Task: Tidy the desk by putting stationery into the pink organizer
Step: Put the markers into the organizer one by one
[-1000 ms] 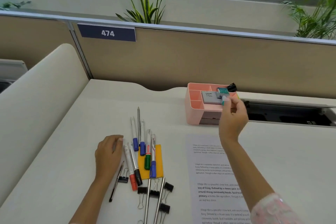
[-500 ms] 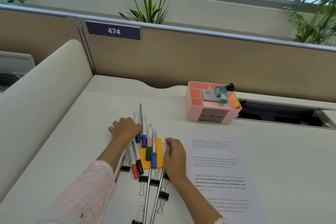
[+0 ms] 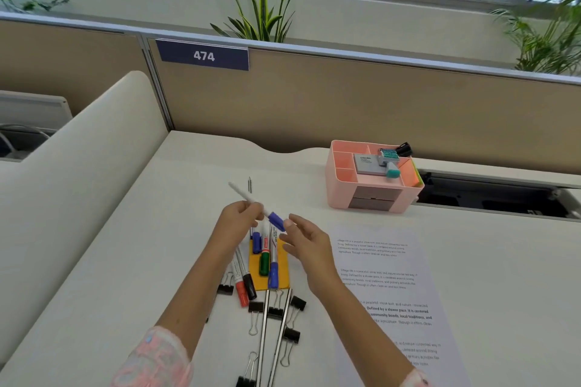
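The left hand [image 3: 237, 223] grips a slim white marker with a blue cap [image 3: 256, 206], lifted off the white table [image 3: 125, 261] and tilted, its bare end pointing toward 10 o'clock and its cap toward 4 o'clock. The right hand [image 3: 306, 240] sits just at 3 o'clock of the cap with relaxed, spread fingers; a fingertip is at the cap, though whether it touches cannot be told.

Directly below the hands, toward 6 o'clock, the remaining stationery lies in a loose bunch: blue-, green-, red- and black-capped markers [image 3: 265, 258] across a yellow sticky-note pad [image 3: 281, 273], with black binder clips [image 3: 294, 303] and thin metal rods [image 3: 262, 333] beyond them nearer the viewer. A thin dark pen tip [image 3: 250, 184] shows at 12 o'clock of the held marker.

The pink plastic organizer with several compartments [image 3: 339, 185] stands well apart at 2 o'clock from the hands, near the table's back edge. It already carries a grey box [image 3: 366, 164], a teal-ended stamp [image 3: 390, 163] and a black clip [image 3: 404, 149]. A printed paper sheet [image 3: 386, 286] lies at 4 o'clock.
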Demonstrator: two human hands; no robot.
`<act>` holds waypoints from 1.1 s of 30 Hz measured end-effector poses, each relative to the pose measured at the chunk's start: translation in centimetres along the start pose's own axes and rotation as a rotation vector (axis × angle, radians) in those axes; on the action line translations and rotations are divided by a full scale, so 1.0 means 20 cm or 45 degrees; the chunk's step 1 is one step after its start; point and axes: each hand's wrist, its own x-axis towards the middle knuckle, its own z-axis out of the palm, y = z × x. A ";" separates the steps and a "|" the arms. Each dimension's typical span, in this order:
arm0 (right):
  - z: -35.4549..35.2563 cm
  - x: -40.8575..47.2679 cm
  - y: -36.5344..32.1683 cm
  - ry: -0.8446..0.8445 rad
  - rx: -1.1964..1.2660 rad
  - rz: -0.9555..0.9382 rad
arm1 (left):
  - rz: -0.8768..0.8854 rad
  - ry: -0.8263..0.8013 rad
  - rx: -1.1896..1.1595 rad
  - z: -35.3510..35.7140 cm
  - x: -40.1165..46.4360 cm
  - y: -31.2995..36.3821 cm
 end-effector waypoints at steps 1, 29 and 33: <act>0.00 -0.01 -0.02 -0.010 0.126 0.020 | 0.002 -0.003 -0.054 0.01 -0.02 -0.01; -0.56 0.85 -0.77 0.398 -1.446 -1.081 | 0.433 0.287 1.411 -0.28 0.07 -0.53; -0.52 0.95 -0.73 0.269 -1.714 -1.025 | 0.445 0.291 1.395 -0.28 0.07 -0.53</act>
